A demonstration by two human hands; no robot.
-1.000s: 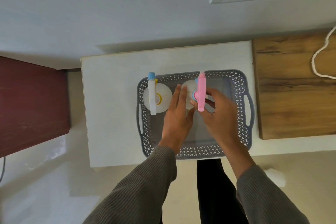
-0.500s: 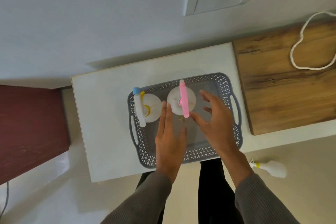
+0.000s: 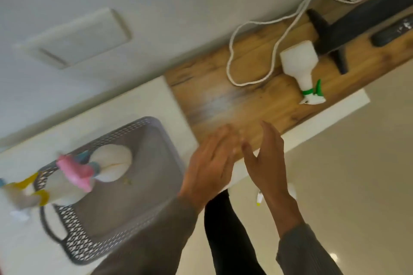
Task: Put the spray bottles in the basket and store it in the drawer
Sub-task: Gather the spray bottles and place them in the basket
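Two spray bottles stand upright in the grey basket [image 3: 143, 140], the pink-triggered bottle [image 3: 111, 163] and the yellow-triggered bottle [image 3: 58, 187] side by side along its far rim, probably packed close to leave the rest of the floor free for more. A third, the green-triggered bottle [image 3: 300, 67], lies on its side on the wooden tabletop [image 3: 223, 96], well right of the basket, beside a loose white cord [image 3: 252, 51]. Both hands hover right of the basket, over the near edge of the wood and apart from it. The left hand [image 3: 210, 167] and right hand [image 3: 268, 163] are flat, palms turned inward, fingers [image 3: 270, 134] extended and empty, seemingly heading for the lying bottle.
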